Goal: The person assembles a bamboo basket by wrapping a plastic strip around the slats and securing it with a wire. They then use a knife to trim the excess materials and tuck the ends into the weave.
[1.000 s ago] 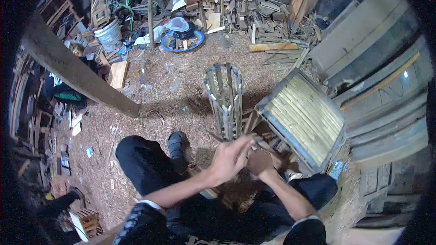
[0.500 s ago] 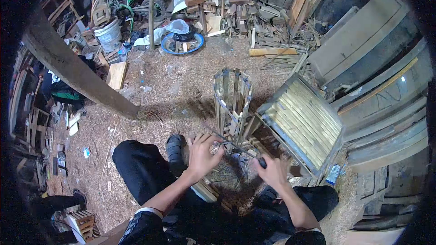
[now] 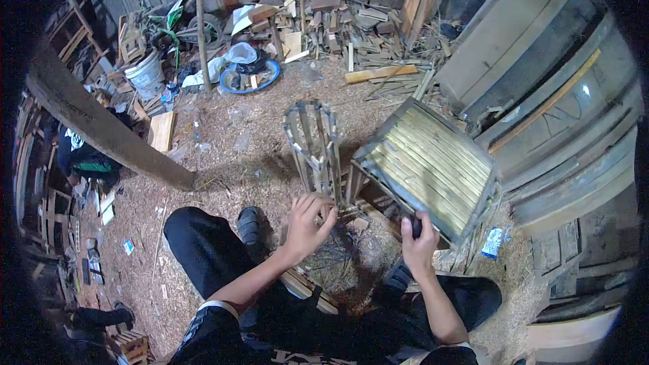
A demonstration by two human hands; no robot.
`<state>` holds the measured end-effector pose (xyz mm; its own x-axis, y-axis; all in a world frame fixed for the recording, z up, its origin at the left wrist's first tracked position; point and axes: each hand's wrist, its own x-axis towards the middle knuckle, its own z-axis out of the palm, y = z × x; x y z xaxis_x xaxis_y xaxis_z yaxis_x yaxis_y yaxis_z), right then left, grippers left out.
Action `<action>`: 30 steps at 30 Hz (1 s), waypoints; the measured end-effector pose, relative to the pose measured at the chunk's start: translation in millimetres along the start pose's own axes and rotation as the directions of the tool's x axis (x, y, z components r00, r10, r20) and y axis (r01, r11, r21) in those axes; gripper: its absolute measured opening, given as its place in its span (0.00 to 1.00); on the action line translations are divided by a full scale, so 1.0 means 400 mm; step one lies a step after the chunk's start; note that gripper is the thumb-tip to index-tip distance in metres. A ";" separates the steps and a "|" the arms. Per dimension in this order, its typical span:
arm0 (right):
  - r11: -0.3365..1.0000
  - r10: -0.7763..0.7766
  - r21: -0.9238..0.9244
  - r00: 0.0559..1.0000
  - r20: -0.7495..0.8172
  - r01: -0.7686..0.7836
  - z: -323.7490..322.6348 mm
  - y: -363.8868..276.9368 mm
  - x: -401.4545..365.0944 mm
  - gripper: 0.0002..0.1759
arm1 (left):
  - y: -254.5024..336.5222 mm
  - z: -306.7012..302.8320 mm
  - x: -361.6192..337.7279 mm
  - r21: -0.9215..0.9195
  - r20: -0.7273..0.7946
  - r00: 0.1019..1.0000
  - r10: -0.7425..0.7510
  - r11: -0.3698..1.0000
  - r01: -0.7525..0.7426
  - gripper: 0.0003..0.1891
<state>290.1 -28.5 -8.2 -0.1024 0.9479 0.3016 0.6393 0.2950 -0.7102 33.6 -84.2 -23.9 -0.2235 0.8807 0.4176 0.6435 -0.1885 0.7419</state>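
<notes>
My right hand (image 3: pixel 420 236) is closed round the dark handle (image 3: pixel 411 225) of a tool, in front of the slatted wooden piece. The tool's shaft is hard to make out now. Near the foot of an upright frame of thin slats (image 3: pixel 312 138), my left hand (image 3: pixel 311 222) has its fingers bent, and what they hold, if anything, is too small to tell. To the right stands a box-like wooden piece with a pale slatted top (image 3: pixel 433 162).
A thick slanted post (image 3: pixel 108 125) rises at the left, with a person (image 3: pixel 88 159) crouching behind it. A blue-rimmed basin (image 3: pixel 250 88) and scrap wood (image 3: pixel 365 27) lie at the back. Boards (image 3: pixel 510 34) lean at the right.
The view has shifted, so the slat frame and slatted top appear further left. My right hand has turned, and its tool handle now points upward. The long thin shaft between my hands no longer shows clearly.
</notes>
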 end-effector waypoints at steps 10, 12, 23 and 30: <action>0.969 0.012 -0.245 0.991 -0.136 -0.046 0.087 0.063 0.193 0.30 | 0.040 -0.061 0.184 0.172 -0.267 0.944 0.194 0.973 -0.152 0.27; 0.949 -0.002 -0.315 0.993 -0.115 -0.035 0.100 0.088 0.216 0.30 | -0.027 -0.077 0.204 0.212 -0.160 0.968 0.193 0.965 -0.157 0.28; 0.919 -0.339 -0.177 0.935 0.101 0.352 0.171 -0.108 0.242 0.19 | -0.016 -0.194 0.219 0.324 0.334 0.918 0.215 0.888 -0.326 0.30; 0.586 -0.745 0.107 0.483 0.461 0.803 0.188 -0.275 0.299 0.18 | -0.041 -0.223 0.210 0.271 0.362 0.862 0.353 0.845 -0.460 0.27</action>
<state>150.1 61.4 58.3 -0.8767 0.2930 0.3815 0.2111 0.9470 -0.2422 -61.1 -45.8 46.0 0.2999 0.8505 0.4321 0.8453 -0.4469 0.2929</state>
